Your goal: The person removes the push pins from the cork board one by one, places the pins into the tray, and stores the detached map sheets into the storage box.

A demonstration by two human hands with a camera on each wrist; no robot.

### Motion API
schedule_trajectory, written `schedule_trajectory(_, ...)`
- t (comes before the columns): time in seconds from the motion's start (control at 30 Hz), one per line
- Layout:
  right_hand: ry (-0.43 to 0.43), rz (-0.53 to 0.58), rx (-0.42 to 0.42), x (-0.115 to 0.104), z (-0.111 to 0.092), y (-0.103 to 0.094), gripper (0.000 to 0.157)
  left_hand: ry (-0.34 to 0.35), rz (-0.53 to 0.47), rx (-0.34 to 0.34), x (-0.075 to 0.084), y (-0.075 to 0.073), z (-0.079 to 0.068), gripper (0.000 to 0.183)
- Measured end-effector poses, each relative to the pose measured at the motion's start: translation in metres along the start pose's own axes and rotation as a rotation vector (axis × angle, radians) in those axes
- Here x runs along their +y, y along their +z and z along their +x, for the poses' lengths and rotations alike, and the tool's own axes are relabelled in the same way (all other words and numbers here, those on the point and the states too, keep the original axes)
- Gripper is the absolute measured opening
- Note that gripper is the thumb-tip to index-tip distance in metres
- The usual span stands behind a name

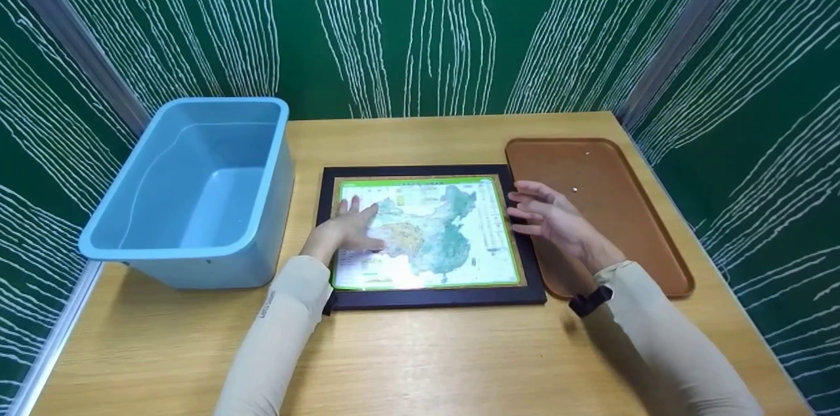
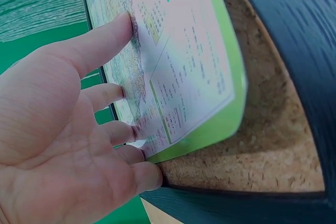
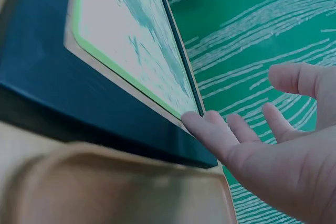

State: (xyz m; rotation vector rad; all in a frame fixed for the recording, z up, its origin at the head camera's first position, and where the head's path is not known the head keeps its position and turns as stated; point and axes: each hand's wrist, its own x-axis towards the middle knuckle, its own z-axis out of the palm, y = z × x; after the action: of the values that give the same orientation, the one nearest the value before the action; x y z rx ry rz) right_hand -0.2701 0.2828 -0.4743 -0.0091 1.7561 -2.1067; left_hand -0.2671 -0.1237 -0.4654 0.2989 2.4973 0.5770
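A glossy map sheet [image 1: 426,232] with a green border lies inside a dark-framed cork board [image 1: 433,298] at the middle of the table. My left hand [image 1: 351,229] rests on the map's left part with fingers spread; in the left wrist view its fingertips [image 2: 123,24] are on the printed surface. Bare cork [image 2: 278,129] shows between the map's corner and the frame. My right hand [image 1: 554,222] hovers by the frame's right side, fingers loosely extended and holding nothing. In the right wrist view the right hand [image 3: 283,145] overlaps the frame's edge.
A deep blue plastic bin [image 1: 262,258] stands at the left of the wooden table [image 1: 420,363]. Right of the board lies a brown tray [image 1: 630,226] with a couple of tiny shiny bits [image 1: 575,189] on it. Green walls with white wavy lines [image 1: 446,29] enclose the table.
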Motion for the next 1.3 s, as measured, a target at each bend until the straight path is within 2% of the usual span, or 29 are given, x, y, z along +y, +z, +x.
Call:
schedule_trajectory(0.2,-0.052,-0.018,0.012,0.010,0.000,0.009,0.054,-0.003,-0.006,-0.004,0.000,0.000,-0.001,0.086)
schedule_trajectory(0.37,-0.079,0.032,0.018,0.016,-0.001,0.015,0.073,-0.005,-0.009,-0.008,-0.001,0.001,0.000,0.087)
schedule_trajectory(0.47,-0.071,0.051,0.026,0.018,-0.001,0.018,0.079,-0.001,-0.008,-0.005,-0.001,0.001,0.000,0.087)
schedule_trajectory(0.6,-0.041,0.071,0.044,0.018,0.000,0.020,0.077,0.002,-0.010,-0.001,-0.001,0.002,0.000,0.087)
schedule_trajectory(0.8,-0.015,0.123,0.013,0.019,0.000,0.017,0.077,0.002,-0.017,-0.008,-0.001,0.001,0.000,0.087)
schedule_trajectory(1.3,0.044,0.103,-0.047,0.015,0.005,0.011,0.076,0.009,-0.025,-0.013,-0.002,0.001,0.000,0.087)
